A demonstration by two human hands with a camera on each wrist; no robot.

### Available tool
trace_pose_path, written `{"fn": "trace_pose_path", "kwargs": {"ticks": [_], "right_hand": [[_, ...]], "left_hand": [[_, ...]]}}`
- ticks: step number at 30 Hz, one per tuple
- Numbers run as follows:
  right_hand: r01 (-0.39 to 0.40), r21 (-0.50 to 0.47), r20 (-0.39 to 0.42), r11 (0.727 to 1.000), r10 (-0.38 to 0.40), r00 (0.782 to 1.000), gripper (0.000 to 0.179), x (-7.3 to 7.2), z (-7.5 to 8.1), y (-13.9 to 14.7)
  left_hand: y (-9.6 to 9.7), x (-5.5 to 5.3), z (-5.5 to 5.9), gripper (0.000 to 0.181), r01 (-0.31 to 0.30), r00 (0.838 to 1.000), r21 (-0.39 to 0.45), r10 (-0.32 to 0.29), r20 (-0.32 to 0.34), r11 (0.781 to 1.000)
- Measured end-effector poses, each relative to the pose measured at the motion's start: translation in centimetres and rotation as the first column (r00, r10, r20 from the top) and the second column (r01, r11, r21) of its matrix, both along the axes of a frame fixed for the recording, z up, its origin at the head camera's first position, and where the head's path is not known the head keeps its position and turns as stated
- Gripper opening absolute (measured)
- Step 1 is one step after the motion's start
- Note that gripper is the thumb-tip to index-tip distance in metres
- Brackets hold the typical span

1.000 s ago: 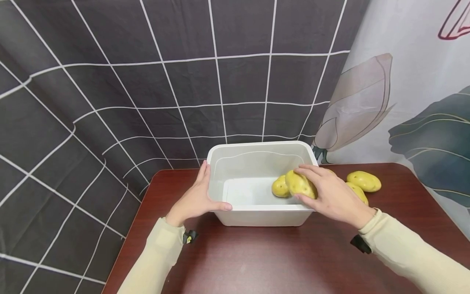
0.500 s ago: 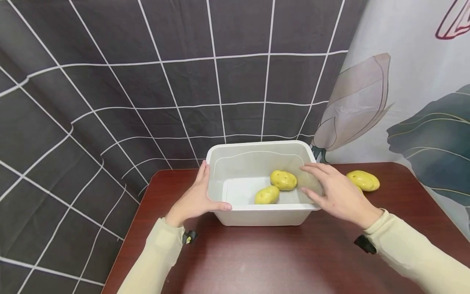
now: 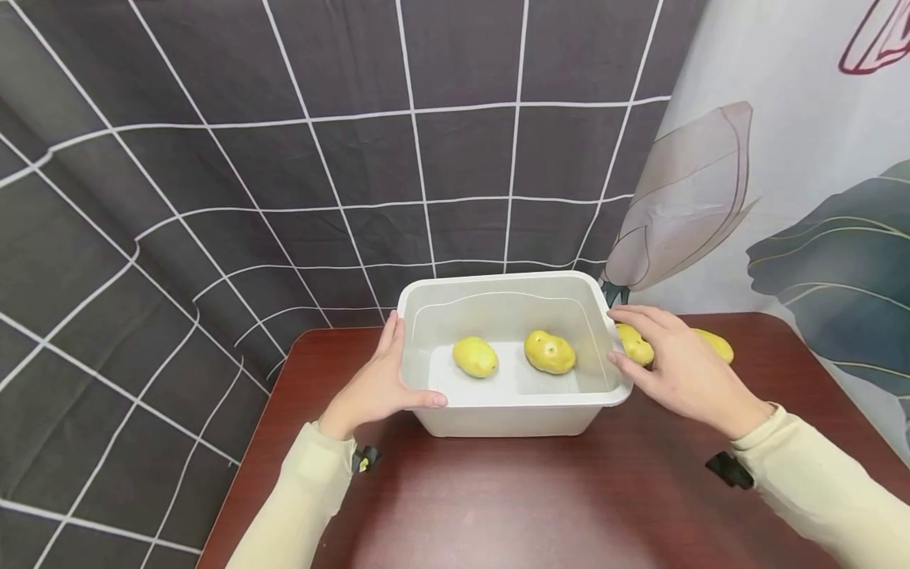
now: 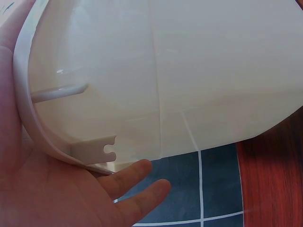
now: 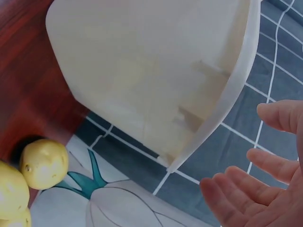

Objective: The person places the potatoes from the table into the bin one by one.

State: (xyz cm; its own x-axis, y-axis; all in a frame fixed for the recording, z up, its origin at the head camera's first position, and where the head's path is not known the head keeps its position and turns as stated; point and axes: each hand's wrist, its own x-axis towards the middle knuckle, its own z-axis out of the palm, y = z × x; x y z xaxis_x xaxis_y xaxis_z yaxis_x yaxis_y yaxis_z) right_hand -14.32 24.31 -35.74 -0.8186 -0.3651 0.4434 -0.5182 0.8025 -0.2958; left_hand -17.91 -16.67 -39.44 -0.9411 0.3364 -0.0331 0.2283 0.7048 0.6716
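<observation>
A white plastic bin [image 3: 517,420] holds two yellow potatoes, one left of centre [image 3: 475,357] and one toward the right [image 3: 550,352]. Against its left side rests my left hand [image 3: 371,389], fingers extended along the outer wall and thumb lying along the front rim. The left wrist view shows the bin's curved rim against the palm. Just right of the bin, my right hand [image 3: 686,373] hovers with nothing in it, its fingers loosely bent and apart. Beyond it, a potato [image 3: 633,344] and another one [image 3: 716,345] are partly hidden by this hand.
Several potatoes [image 5: 45,163] lie grouped on the table to the right of the bin. Under everything is a reddish-brown wooden table [image 3: 469,506]. A dark grid-patterned cloth [image 3: 370,158] hangs behind and to the left; a pale leaf-printed cloth [image 3: 796,158] hangs at the right.
My right hand has let go of a potato inside the bin and moved right, out past the rim. One potato has rolled left across the bin floor. The left hand has stayed put.
</observation>
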Motion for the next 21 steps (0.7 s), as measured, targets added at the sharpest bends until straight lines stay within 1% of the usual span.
{"fn": "trace_pose_path", "kwargs": {"ticks": [5, 8, 13, 21], "right_hand": [[0.017, 0.005, 0.008, 1.0, -0.017, 1.0, 0.057, 0.0, -0.1, 0.6], [0.047, 0.011, 0.01, 0.999, -0.047, 0.999, 0.056, 0.0, -0.2, 1.0], [0.089, 0.0, 0.042, 0.996, -0.088, 0.995, 0.055, -0.1, 0.0, 1.7], [0.12, 0.003, 0.06, 0.993, -0.12, 0.991, 0.055, -0.1, -0.1, 2.6]], "left_hand": [[0.0, 0.0, 0.0, 0.141, -0.002, 1.0, 0.004, 0.002, 0.001, 1.0], [0.1, 0.1, 0.1, 0.14, -0.002, 1.0, 0.007, 0.002, 0.002, 1.0], [0.0, 0.0, 0.1, 0.142, -0.002, 1.0, 0.002, 0.002, -0.002, 1.0], [0.0, 0.0, 0.1, 0.142, -0.001, 1.0, 0.005, 0.001, -0.004, 1.0]]}}
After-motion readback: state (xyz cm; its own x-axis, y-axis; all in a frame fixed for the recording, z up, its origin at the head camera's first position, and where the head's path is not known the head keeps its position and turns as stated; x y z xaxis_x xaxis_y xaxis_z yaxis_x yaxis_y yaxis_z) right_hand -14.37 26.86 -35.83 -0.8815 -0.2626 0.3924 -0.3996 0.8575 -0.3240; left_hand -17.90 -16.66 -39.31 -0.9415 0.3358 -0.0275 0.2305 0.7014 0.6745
